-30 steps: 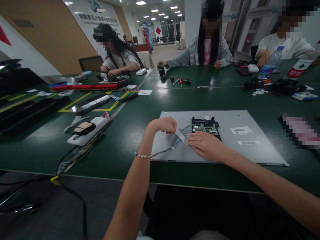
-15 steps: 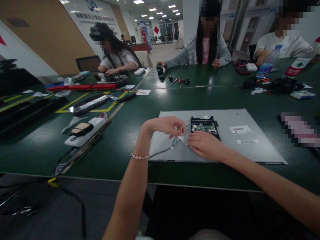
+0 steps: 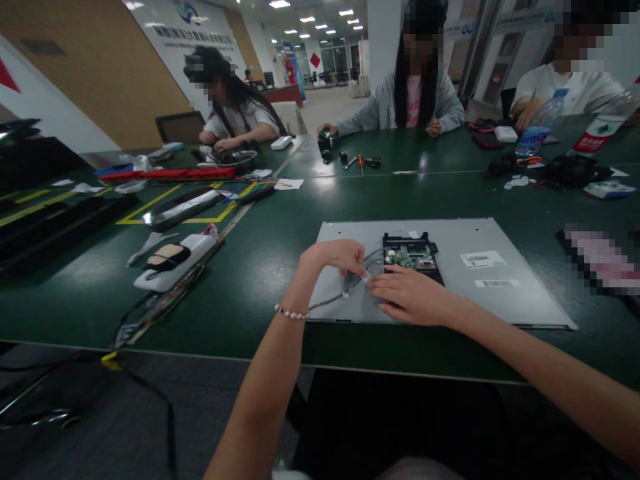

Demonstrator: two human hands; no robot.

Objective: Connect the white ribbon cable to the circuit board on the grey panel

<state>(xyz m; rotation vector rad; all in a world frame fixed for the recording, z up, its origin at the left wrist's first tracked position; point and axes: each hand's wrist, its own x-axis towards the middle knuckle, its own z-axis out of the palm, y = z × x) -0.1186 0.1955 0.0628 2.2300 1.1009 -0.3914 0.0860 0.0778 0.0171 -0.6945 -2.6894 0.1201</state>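
White strip (image 3: 367,278) sits right between your fingertips, at eight o'clock from the circuit board (image 3: 411,259) on the grey metal panel (image 3: 500,303)! Your left hand (image 3: 343,257) pinches one end, your right hand (image 3: 410,293) lies with fingers stretched, tips touching the other. Grey cables (image 3: 373,257) run out at nine o'clock from the board, and there's an orange screwdriver (image 3: 361,165) at eleven o'clock, beyond the panel.

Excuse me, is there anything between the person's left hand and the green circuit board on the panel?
Yes. Grey cables cross the gap between the left hand and the circuit board. Nearer the camera, a white strip shows between both hands' fingertips; the right hand partly overlaps the board's assembly.
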